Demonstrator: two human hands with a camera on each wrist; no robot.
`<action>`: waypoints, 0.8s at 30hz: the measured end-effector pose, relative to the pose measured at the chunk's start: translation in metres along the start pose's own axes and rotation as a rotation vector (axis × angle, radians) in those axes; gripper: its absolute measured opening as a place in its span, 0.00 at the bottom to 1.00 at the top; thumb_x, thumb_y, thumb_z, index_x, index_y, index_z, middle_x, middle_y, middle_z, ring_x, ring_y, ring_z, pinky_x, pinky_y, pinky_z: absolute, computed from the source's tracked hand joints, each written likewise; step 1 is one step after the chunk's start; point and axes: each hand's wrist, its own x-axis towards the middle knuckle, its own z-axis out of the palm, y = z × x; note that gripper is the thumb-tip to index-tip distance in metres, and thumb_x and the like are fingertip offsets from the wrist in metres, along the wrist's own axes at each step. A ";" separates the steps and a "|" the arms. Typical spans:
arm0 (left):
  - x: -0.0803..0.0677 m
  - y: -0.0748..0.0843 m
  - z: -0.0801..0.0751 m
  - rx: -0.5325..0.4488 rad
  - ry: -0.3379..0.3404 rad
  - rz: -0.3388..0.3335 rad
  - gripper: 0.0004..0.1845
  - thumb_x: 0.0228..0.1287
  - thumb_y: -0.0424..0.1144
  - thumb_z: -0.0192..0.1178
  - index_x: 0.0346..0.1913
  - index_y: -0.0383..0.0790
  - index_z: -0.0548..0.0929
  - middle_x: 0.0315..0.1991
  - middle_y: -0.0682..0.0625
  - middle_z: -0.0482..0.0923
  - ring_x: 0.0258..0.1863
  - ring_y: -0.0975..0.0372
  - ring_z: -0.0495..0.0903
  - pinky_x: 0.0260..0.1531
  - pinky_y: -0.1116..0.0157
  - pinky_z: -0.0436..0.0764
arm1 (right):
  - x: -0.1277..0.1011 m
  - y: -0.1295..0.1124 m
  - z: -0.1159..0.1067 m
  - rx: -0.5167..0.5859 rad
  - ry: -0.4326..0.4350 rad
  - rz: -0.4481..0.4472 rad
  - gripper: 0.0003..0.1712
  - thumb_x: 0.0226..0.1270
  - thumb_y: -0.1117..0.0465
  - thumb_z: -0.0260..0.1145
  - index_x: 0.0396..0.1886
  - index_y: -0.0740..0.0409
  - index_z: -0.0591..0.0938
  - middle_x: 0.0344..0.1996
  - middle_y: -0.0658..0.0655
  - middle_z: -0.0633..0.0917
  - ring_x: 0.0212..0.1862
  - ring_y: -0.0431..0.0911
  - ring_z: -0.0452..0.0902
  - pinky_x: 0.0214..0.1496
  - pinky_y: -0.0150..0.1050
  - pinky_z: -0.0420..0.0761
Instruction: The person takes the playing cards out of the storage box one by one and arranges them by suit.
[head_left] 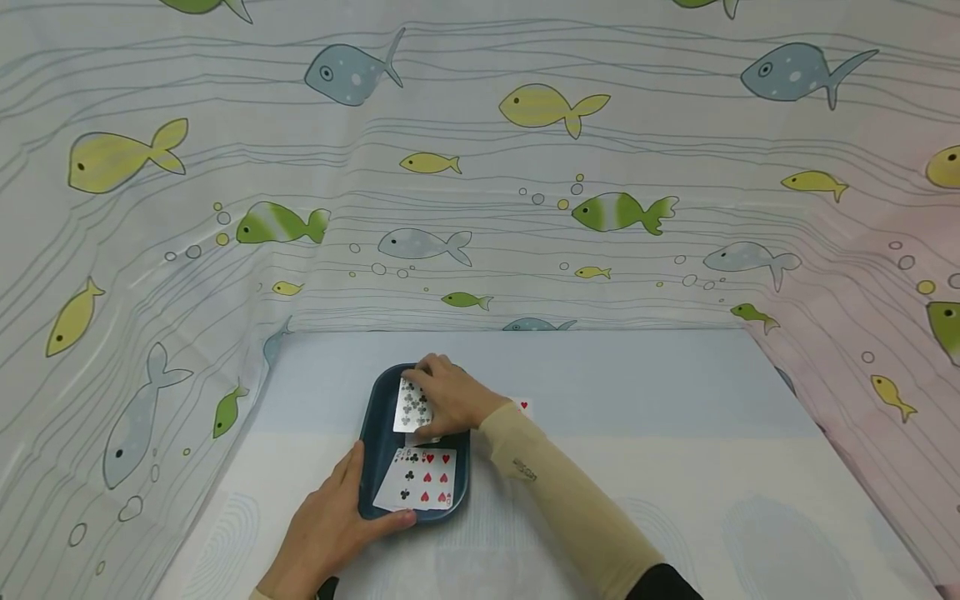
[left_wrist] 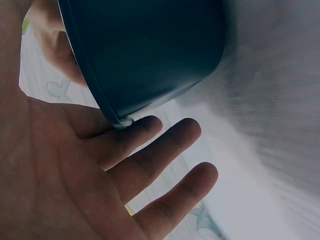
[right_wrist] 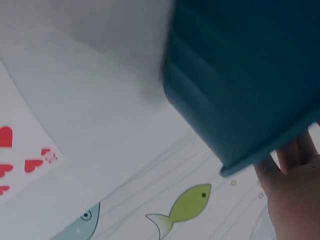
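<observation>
A dark blue plastic bin (head_left: 381, 425) stands on the table, with playing cards inside. My left hand (head_left: 330, 512) rests against its near left corner, thumb along the near rim. In the left wrist view the straight, spread fingers (left_wrist: 155, 160) lie beside the bin's wall (left_wrist: 150, 50). My right hand (head_left: 450, 396) reaches over the far right part of the bin and pinches a clubs playing card (head_left: 411, 408) between thumb and fingers. Nearer me, a fanned pile of cards (head_left: 423, 481) lies face up, a six of hearts on top.
A hearts card (head_left: 524, 406) lies on the table (head_left: 637, 383) right of the bin, partly hidden behind the right forearm. A fish-patterned curtain (head_left: 450, 192) hangs behind the table and along both its sides.
</observation>
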 end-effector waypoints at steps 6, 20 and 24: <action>0.000 0.000 0.000 0.006 -0.003 -0.011 0.77 0.39 0.84 0.63 0.79 0.28 0.50 0.75 0.31 0.58 0.61 0.38 0.74 0.57 0.37 0.72 | -0.014 0.004 -0.020 0.021 0.052 -0.016 0.57 0.51 0.37 0.78 0.78 0.48 0.65 0.65 0.54 0.69 0.61 0.45 0.65 0.63 0.38 0.72; 0.000 0.001 0.001 0.016 0.004 -0.019 0.79 0.36 0.85 0.62 0.79 0.27 0.50 0.74 0.30 0.59 0.60 0.39 0.75 0.57 0.37 0.73 | -0.063 0.031 -0.067 0.036 0.124 -0.022 0.53 0.52 0.43 0.77 0.77 0.49 0.66 0.66 0.55 0.68 0.66 0.48 0.63 0.67 0.46 0.71; 0.000 0.001 0.001 0.014 0.004 -0.025 0.79 0.36 0.85 0.63 0.79 0.27 0.50 0.74 0.30 0.59 0.59 0.39 0.75 0.57 0.37 0.73 | -0.078 0.043 -0.076 0.028 0.121 -0.018 0.53 0.52 0.44 0.78 0.77 0.49 0.66 0.66 0.55 0.68 0.66 0.48 0.63 0.67 0.47 0.71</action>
